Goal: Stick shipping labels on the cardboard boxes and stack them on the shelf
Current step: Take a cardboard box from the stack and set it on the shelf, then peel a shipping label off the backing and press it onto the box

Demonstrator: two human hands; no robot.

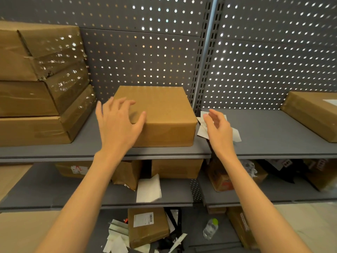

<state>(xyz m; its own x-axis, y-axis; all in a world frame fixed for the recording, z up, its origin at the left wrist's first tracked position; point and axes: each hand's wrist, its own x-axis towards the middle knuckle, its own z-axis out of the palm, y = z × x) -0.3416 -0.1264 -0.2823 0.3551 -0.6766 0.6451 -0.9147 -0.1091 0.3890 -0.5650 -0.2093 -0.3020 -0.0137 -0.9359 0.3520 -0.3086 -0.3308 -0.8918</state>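
A plain brown cardboard box (164,114) sits on the grey shelf (164,152) in the middle, with no label showing on its top or front. My left hand (118,123) hovers spread over its front left corner, thumb near the front edge, fingers relaxed. My right hand (218,128) is open just right of the box, over crumpled white label paper (202,128) lying on the shelf. Neither hand holds anything.
Three taped boxes (36,84) are stacked at the left of the shelf. Another box (313,114) with a white label lies at the right. Lower shelves hold boxes, white sheets (148,189), paper scraps and a plastic bottle (210,229). A perforated panel backs the shelf.
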